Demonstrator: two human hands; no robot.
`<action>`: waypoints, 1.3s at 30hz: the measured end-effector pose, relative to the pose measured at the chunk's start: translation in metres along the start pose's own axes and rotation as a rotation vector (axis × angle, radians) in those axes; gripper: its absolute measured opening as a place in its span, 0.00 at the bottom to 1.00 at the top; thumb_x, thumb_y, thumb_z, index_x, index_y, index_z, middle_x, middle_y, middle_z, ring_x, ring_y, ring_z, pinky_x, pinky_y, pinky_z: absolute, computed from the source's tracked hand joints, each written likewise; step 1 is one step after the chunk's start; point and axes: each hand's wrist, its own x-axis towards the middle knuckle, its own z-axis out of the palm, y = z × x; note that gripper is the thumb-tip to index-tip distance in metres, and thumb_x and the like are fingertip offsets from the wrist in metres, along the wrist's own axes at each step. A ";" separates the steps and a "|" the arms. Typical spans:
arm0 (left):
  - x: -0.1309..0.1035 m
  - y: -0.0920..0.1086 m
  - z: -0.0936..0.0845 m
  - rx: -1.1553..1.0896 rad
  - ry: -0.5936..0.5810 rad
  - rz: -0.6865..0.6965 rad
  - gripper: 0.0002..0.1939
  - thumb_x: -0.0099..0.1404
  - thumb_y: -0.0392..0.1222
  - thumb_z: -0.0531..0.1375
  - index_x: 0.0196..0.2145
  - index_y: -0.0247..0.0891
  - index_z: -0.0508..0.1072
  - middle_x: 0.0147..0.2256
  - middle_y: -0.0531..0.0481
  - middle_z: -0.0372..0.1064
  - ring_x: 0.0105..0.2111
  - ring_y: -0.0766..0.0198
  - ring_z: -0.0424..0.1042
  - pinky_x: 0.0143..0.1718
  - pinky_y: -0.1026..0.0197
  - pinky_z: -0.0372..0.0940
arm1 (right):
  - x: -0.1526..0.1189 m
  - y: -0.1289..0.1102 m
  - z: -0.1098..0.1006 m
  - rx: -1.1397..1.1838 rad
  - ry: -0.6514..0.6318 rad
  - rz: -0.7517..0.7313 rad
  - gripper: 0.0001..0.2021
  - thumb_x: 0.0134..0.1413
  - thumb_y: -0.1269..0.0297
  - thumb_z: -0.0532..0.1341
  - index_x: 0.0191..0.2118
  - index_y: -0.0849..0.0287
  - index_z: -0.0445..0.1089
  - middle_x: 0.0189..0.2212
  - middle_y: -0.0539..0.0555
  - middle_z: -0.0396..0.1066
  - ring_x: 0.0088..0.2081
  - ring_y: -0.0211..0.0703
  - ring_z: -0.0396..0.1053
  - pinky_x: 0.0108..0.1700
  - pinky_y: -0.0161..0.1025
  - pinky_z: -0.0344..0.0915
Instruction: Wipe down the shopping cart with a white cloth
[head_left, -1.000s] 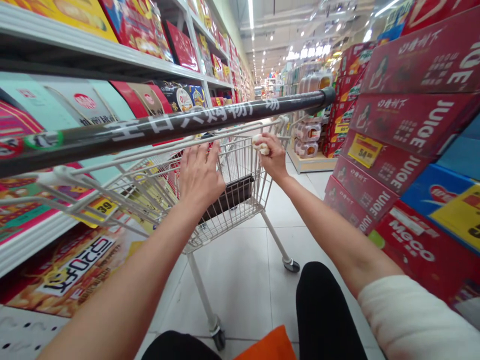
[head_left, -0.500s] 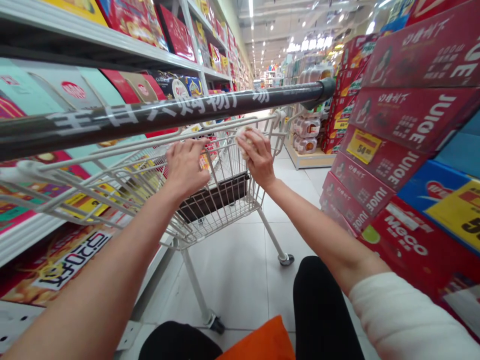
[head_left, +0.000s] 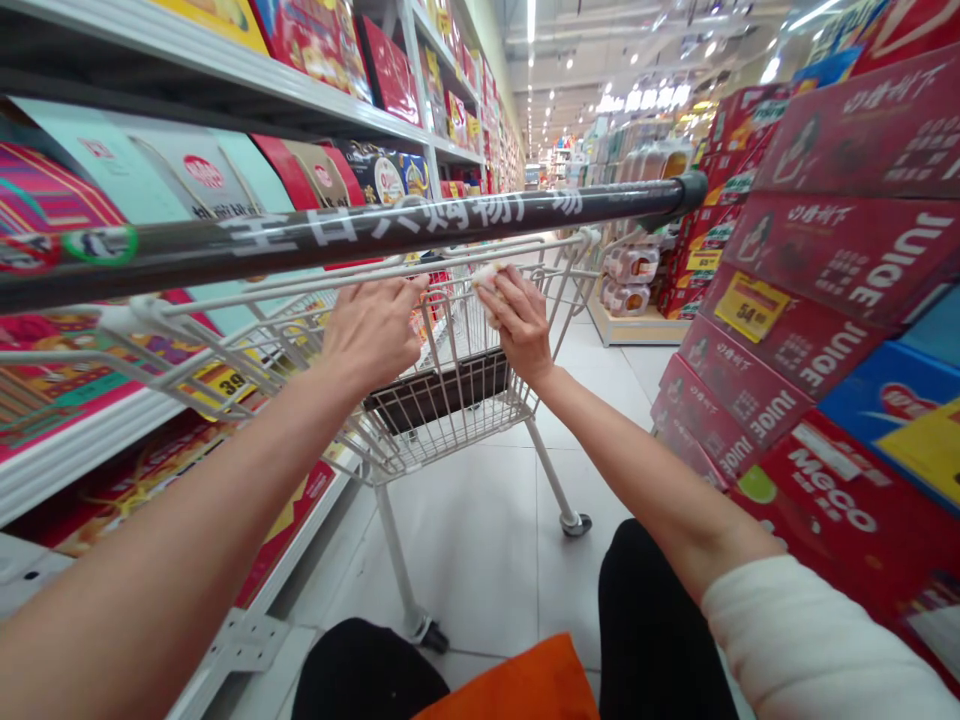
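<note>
A wire shopping cart (head_left: pixel 442 440) stands tilted across my view, with its dark handle bar (head_left: pixel 337 222) passing above both hands. My right hand (head_left: pixel 520 318) is closed on a crumpled white cloth (head_left: pixel 486 285) and presses it against the upper wires of the basket. Left of it, my left hand (head_left: pixel 375 325) lies over the basket's wires near the rim, fingers bent over them and fingertips partly hidden. A dark panel (head_left: pixel 442 390) is fixed low on the basket's near side.
Shelves with boxed goods (head_left: pixel 300 190) run close along the left. Stacked red cartons (head_left: pixel 847 235) crowd the right side. Pale floor tiles (head_left: pixel 487 560) lie below the cart, between my knees and its wheels (head_left: pixel 576 525). Farther back stands a low display platform (head_left: pixel 645 330).
The view has shifted, so the cart and shelves appear farther right. My left hand has flattened onto the wires, its thumb no longer standing out. My right hand keeps the cloth at about the same spot.
</note>
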 end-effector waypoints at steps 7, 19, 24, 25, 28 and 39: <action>-0.013 -0.013 0.001 -0.009 -0.015 -0.050 0.37 0.62 0.35 0.51 0.69 0.39 0.59 0.61 0.40 0.66 0.61 0.47 0.63 0.64 0.46 0.53 | -0.057 0.009 0.013 0.054 -0.067 -0.018 0.19 0.72 0.65 0.51 0.57 0.47 0.75 0.55 0.56 0.77 0.63 0.49 0.70 0.66 0.56 0.71; -0.016 -0.012 0.005 -0.050 -0.018 -0.048 0.38 0.63 0.34 0.51 0.71 0.37 0.56 0.63 0.40 0.62 0.63 0.45 0.60 0.66 0.45 0.49 | -0.041 -0.027 0.027 0.011 -0.025 0.010 0.21 0.72 0.68 0.50 0.60 0.46 0.72 0.59 0.56 0.73 0.64 0.48 0.67 0.67 0.52 0.69; -0.020 -0.016 0.004 -0.078 0.006 -0.016 0.37 0.64 0.33 0.51 0.71 0.36 0.56 0.65 0.39 0.61 0.65 0.46 0.59 0.68 0.45 0.48 | -0.038 -0.038 0.012 0.044 -0.072 0.001 0.21 0.71 0.68 0.51 0.61 0.44 0.71 0.59 0.54 0.74 0.63 0.50 0.69 0.67 0.55 0.70; -0.023 -0.019 0.003 -0.072 0.035 -0.011 0.36 0.64 0.33 0.50 0.71 0.36 0.57 0.65 0.39 0.62 0.65 0.46 0.60 0.68 0.46 0.48 | -0.027 -0.044 0.012 0.048 -0.066 -0.002 0.22 0.71 0.68 0.50 0.63 0.42 0.69 0.62 0.52 0.71 0.67 0.49 0.65 0.69 0.56 0.67; -0.035 -0.033 0.002 -0.008 0.104 -0.039 0.33 0.66 0.35 0.49 0.69 0.39 0.60 0.62 0.41 0.66 0.63 0.47 0.62 0.68 0.45 0.47 | -0.003 -0.058 0.019 0.050 -0.060 -0.025 0.24 0.72 0.68 0.49 0.67 0.40 0.63 0.67 0.47 0.65 0.73 0.47 0.55 0.75 0.56 0.59; -0.043 -0.048 -0.002 -0.064 -0.047 -0.060 0.42 0.60 0.33 0.52 0.72 0.40 0.55 0.62 0.38 0.64 0.62 0.42 0.61 0.66 0.40 0.50 | -0.059 -0.072 0.030 0.155 -0.170 0.004 0.17 0.70 0.68 0.55 0.57 0.49 0.75 0.58 0.58 0.75 0.63 0.48 0.71 0.68 0.51 0.70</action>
